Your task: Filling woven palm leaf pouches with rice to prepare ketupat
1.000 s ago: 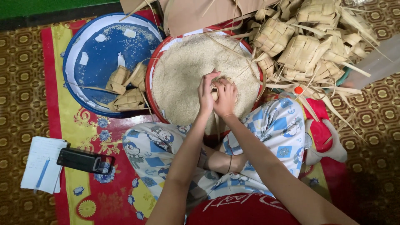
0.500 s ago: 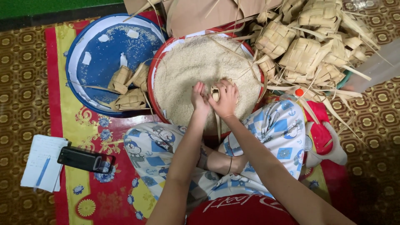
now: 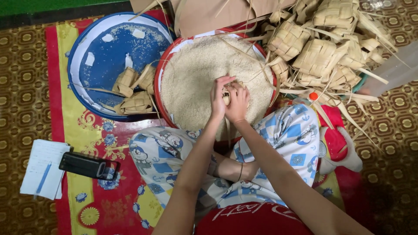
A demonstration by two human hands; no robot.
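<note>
Woven palm-leaf pouch point(image 3: 227, 93) — one, pinched between our two hands over the red basin of rice point(image 3: 191, 82), near its front rim. Our left hand point(image 3: 217, 99) curls at its left side; our right hand point(image 3: 238, 102) wraps its right, fingers bent around it. Nearer us: one black phone point(image 3: 88, 165), one notepad point(image 3: 42, 169) with a blue pen. Further out: blue basin point(image 3: 98, 48) holding three woven pouches point(image 3: 133, 91) — beyond, right, a heap of pouches point(image 3: 322, 48), too many to count.
</note>
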